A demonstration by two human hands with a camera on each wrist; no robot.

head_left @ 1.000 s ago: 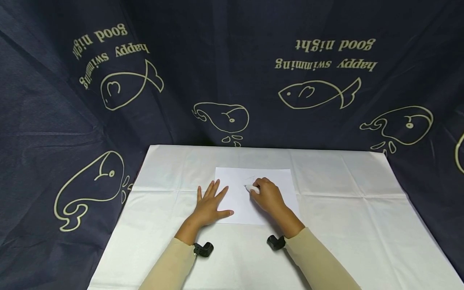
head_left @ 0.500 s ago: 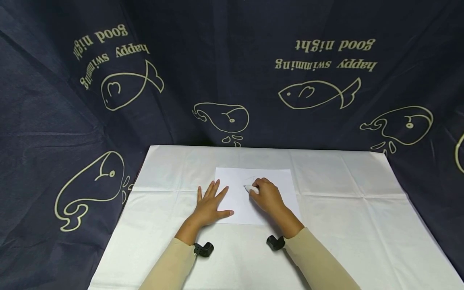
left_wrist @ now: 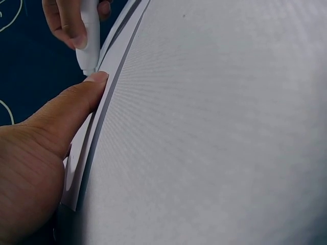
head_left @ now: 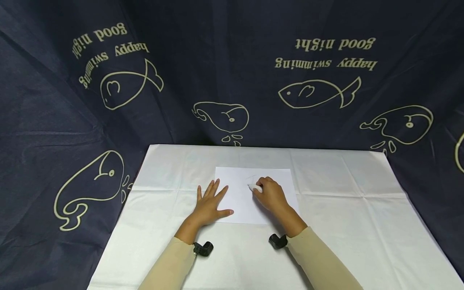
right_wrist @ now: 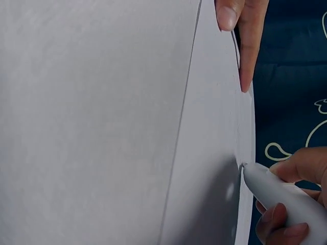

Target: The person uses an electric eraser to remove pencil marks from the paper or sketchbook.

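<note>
A sheet of white paper [head_left: 239, 209] lies on the white-covered table, with a few faint thin lines on its upper middle. My left hand [head_left: 207, 207] lies with fingers spread over the paper's left edge; its thumb [left_wrist: 76, 104] rests along the near part of the sheet. In my right hand [head_left: 272, 195] is a thick white pen [right_wrist: 281, 196], pinched between thumb and curled fingers. The pen leans, its fine tip pointing left and meeting the paper below the faint lines in the head view. A shadow from the right hand falls on the sheet.
A white cloth [head_left: 362, 225] with fold creases covers the table. Behind and to the left hangs a dark blue curtain [head_left: 253, 24] printed with fish, whales and upside-down words. Black wrist cameras [head_left: 204, 249] sit at both beige sleeves [head_left: 322, 262].
My right hand with the pen shifts slightly left at first, then a little to the right across the paper. The left hand stays in place.
</note>
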